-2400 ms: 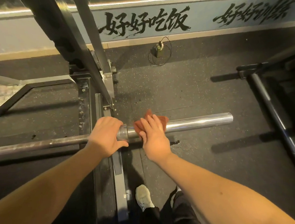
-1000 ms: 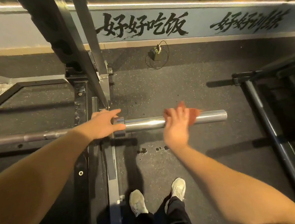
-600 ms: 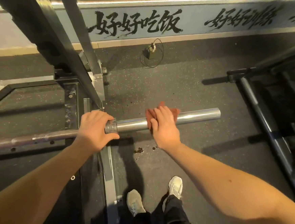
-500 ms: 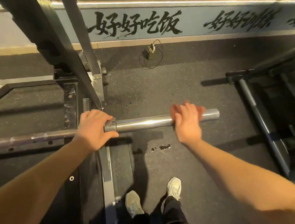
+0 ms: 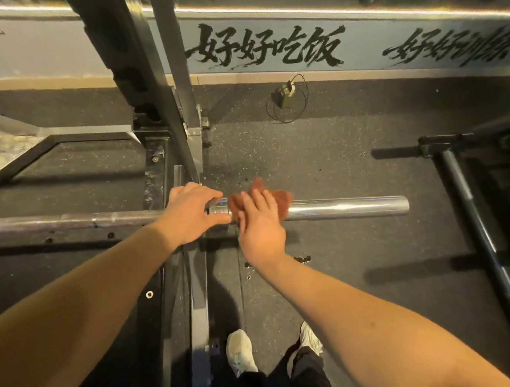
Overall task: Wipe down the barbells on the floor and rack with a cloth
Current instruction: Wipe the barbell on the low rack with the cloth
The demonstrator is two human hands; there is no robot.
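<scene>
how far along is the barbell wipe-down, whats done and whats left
Looks done: the barbell sleeve right of the cloth gleams, though its cleanliness can't be confirmed. In hand: the right hand presses the cloth onto the sleeve near the collar, while the left hand grips the shaft beside it. Left: the dull shaft running through the rack, and probably the dark bar at right.

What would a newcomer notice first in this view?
The chrome barbell crossing mid-frame, where the right hand presses a rust-red cloth onto it beside the left hand, which grips the bar by the rack upright. Above, bold black brush lettering runs along the wall.
</scene>
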